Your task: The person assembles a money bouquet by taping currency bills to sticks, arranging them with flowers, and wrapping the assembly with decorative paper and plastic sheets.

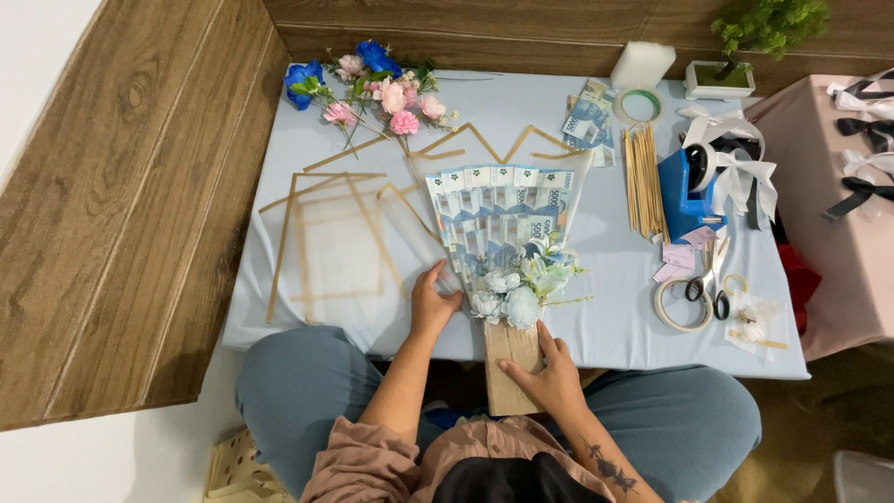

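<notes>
Pale blue cloth covered the low table (307, 340) at which we sat, and near its six o'clock edge lay the thing we worked on: a fan of blue paper banknotes with pale blue and white fabric flowers at its base, mounted on a flat brown cardboard handle (507, 247). Our left hand (431, 303) rested at the fan's eight o'clock side, fingers loosely curled against the lower notes and the clear wrap there, touching rather than clasping. Our right hand (545, 373) lay flat and open on the cardboard handle at six o'clock, pressing it down without closing around it. We judged the bouquet light but delicate: the notes looked thin and easy to crease, the petals soft, so the stiff handle seemed the only safe place to take hold. At nine o'clock lay clear wrapping sheets with gold borders (326, 237); at eleven o'clock, loose pink and blue artificial flowers (377, 88). At two o'clock we saw a bundle of thin wooden skewers (643, 182) beside a blue tape dispenser (687, 191), with black-handled scissors (715, 279) at three o'clock.
</notes>
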